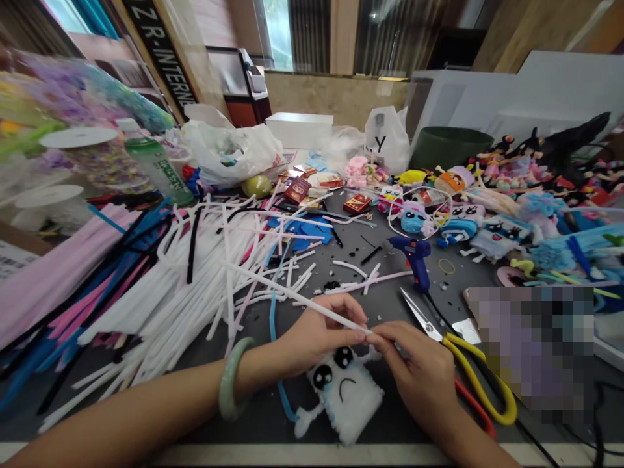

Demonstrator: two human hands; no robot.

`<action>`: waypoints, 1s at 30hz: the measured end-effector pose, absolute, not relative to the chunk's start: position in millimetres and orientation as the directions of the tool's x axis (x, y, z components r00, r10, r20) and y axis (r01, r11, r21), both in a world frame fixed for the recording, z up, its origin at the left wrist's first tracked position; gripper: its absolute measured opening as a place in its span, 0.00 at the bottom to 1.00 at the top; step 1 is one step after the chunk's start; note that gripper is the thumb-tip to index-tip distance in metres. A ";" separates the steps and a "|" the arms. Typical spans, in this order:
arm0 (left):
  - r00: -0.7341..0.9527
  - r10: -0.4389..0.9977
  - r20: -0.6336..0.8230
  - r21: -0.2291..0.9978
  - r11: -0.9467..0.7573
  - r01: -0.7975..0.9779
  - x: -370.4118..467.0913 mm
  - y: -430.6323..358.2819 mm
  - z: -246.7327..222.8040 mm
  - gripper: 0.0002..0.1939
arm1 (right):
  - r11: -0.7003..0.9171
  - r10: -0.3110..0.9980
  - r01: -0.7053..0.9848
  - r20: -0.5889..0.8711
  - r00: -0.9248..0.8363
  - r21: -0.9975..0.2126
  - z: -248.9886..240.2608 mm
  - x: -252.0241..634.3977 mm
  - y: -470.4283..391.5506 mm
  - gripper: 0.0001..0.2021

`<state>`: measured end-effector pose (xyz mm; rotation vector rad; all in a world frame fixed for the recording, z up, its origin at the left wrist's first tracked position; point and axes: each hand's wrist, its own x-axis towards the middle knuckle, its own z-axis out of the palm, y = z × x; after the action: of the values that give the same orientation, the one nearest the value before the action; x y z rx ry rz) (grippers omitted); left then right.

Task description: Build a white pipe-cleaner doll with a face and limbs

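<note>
Between the fingertips of my left hand and my right hand is one end of a white pipe cleaner. Both hands pinch it at nearly the same spot, and its long free part slants up to the left. Below my hands lies a white fuzzy doll with big black eyes and a frowning mouth, its top partly covered by my fingers. A blue pipe cleaner runs down to the doll's left side, passing behind my left wrist.
White pipe cleaners spread over the left side, beside pink ones. A blue glue gun and scissors with yellow and red handles lie at right. Finished dolls, a green bottle and plastic bags stand farther back.
</note>
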<state>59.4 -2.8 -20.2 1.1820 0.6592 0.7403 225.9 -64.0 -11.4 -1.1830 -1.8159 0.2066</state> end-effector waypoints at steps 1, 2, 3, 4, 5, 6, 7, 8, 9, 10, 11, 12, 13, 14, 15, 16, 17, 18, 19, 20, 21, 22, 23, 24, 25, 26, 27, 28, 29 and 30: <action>0.599 0.798 -0.070 0.965 0.205 -0.160 59.4 -2.8 -20.5 0.13 | 0.516 0.795 0.632 0.598 -0.103 -0.578 -11.3 226.1 -64.3 0.06; 0.599 0.798 -0.071 0.964 0.209 -0.163 59.4 -2.7 -20.8 0.13 | 0.512 0.799 0.630 0.593 -0.099 -0.584 -11.3 226.2 -64.5 0.06; 0.598 0.798 -0.072 0.962 0.213 -0.169 59.4 -2.7 -21.1 0.13 | 0.508 0.802 0.628 0.590 -0.095 -0.590 -11.4 226.2 -64.6 0.06; 0.598 0.798 -0.074 0.961 0.218 -0.172 59.4 -2.6 -21.3 0.14 | 0.504 0.805 0.627 0.585 -0.093 -0.594 -11.5 226.3 -64.6 0.06; 0.597 0.799 -0.079 0.960 0.222 -0.170 59.4 -2.6 -21.5 0.14 | 0.499 0.809 0.627 0.581 -0.090 -0.598 -11.7 226.3 -64.6 0.07; 0.594 0.800 -0.083 0.961 0.222 -0.164 59.4 -2.6 -21.5 0.14 | 0.494 0.813 0.628 0.576 -0.087 -0.601 -11.8 226.3 -64.5 0.07; 0.593 0.801 -0.087 0.963 0.219 -0.154 59.5 -2.7 -21.6 0.14 | 0.488 0.816 0.629 0.571 -0.083 -0.606 -11.9 226.4 -64.5 0.07; 0.591 0.802 -0.090 0.965 0.216 -0.146 59.6 -2.8 -21.6 0.14 | 0.481 0.822 0.628 0.564 -0.080 -0.611 -12.0 226.4 -64.5 0.07; 0.589 0.803 -0.093 0.965 0.217 -0.144 59.7 -3.0 -21.7 0.14 | 0.475 0.826 0.628 0.559 -0.076 -0.617 -12.1 226.6 -64.6 0.07; 0.587 0.804 -0.096 0.963 0.225 -0.150 59.8 -3.1 -21.7 0.14 | 0.471 0.828 0.626 0.556 -0.071 -0.621 -12.2 226.7 -64.7 0.08; 0.584 0.805 -0.100 0.958 0.237 -0.162 60.0 -3.4 -21.8 0.14 | 0.471 0.828 0.624 0.557 -0.067 -0.624 -12.3 226.8 -64.8 0.08; 0.584 0.805 -0.106 0.951 0.253 -0.176 60.2 -3.6 -21.8 0.14 | 0.469 0.829 0.623 0.556 -0.065 -0.626 -12.4 226.8 -64.9 0.08; 0.585 0.803 -0.112 0.944 0.269 -0.190 60.4 -3.8 -21.7 0.15 | 0.467 0.829 0.623 0.555 -0.063 -0.627 -12.5 226.8 -64.9 0.09; 0.588 0.800 -0.117 0.938 0.284 -0.200 60.6 -4.0 -21.5 0.15 | 0.465 0.830 0.624 0.554 -0.062 -0.628 -12.7 226.8 -64.8 0.09; 0.592 0.797 -0.121 0.932 0.296 -0.208 60.8 -4.1 -21.2 0.15 | 0.463 0.832 0.624 0.552 -0.060 -0.629 -12.8 226.7 -64.7 0.09; 0.598 0.792 -0.123 0.928 0.306 -0.215 61.0 -4.2 -20.9 0.15 | 0.460 0.835 0.624 0.548 -0.060 -0.632 -12.9 226.5 -64.4 0.09; 0.604 0.787 -0.123 0.924 0.314 -0.220 61.1 -4.3 -20.5 0.14 | 0.457 0.837 0.622 0.544 -0.059 -0.636 -12.9 226.3 -64.1 0.09; 0.611 0.782 -0.122 0.920 0.319 -0.225 61.2 -4.4 -20.1 0.14 | 0.457 0.838 0.619 0.543 -0.058 -0.639 -12.8 226.2 -63.8 0.09; 0.619 0.777 -0.118 0.918 0.322 -0.230 61.2 -4.5 -19.7 0.14 | 0.457 0.838 0.615 0.542 -0.057 -0.642 -12.5 226.0 -63.5 0.09; 0.627 0.771 -0.112 0.917 0.323 -0.234 61.2 -4.5 -19.5 0.13 | 0.459 0.838 0.612 0.543 -0.056 -0.644 -12.1 225.8 -63.3 0.09; 0.635 0.765 -0.107 0.916 0.324 -0.237 61.1 -4.6 -19.4 0.13 | 0.461 0.836 0.609 0.545 -0.055 -0.645 -11.6 225.7 -63.2 0.09; 0.641 0.761 -0.104 0.915 0.325 -0.237 61.0 -4.5 -19.5 0.13 | 0.465 0.834 0.607 0.549 -0.055 -0.645 -11.0 225.6 -63.1 0.09; 0.644 0.758 -0.104 0.915 0.326 -0.237 60.8 -4.4 -19.8 0.12 | 0.469 0.831 0.605 0.554 -0.055 -0.643 -10.4 225.6 -63.2 0.09; 0.646 0.756 -0.104 0.916 0.326 -0.234 60.8 -4.2 -20.2 0.12 | 0.473 0.827 0.604 0.559 -0.054 -0.642 -9.9 225.6 -63.3 0.08; 0.648 0.754 -0.106 0.918 0.325 -0.227 60.8 -4.0 -20.7 0.12 | 0.477 0.823 0.603 0.565 -0.052 -0.639 -9.5 225.6 -63.5 0.08; 0.649 0.753 -0.108 0.920 0.322 -0.221 60.9 -3.8 -21.2 0.12 | 0.482 0.819 0.603 0.572 -0.050 -0.636 -9.2 225.6 -63.7 0.08; 0.650 0.752 -0.110 0.922 0.321 -0.216 61.1 -3.6 -21.6 0.13 | 0.485 0.815 0.602 0.578 -0.049 -0.634 -8.9 225.7 -63.9 0.08; 0.651 0.751 -0.109 0.923 0.320 -0.214 61.5 -3.5 -21.9 0.14 | 0.490 0.811 0.601 0.583 -0.049 -0.631 -8.6 225.7 -64.1 0.08; 0.651 0.751 -0.109 0.922 0.321 -0.215 61.8 -3.5 -22.1 0.15 | 0.496 0.807 0.599 0.589 -0.051 -0.628 -8.4 225.6 -64.3 0.08; 0.653 0.750 -0.108 0.922 0.321 -0.217 62.1 -3.7 -22.1 0.16 | 0.503 0.802 0.597 0.595 -0.054 -0.624 -8.1 225.4 -64.4 0.08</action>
<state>62.1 -3.7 -22.1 1.0637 0.5916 0.6855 225.4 -64.4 -8.1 -1.1853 -1.7484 0.2564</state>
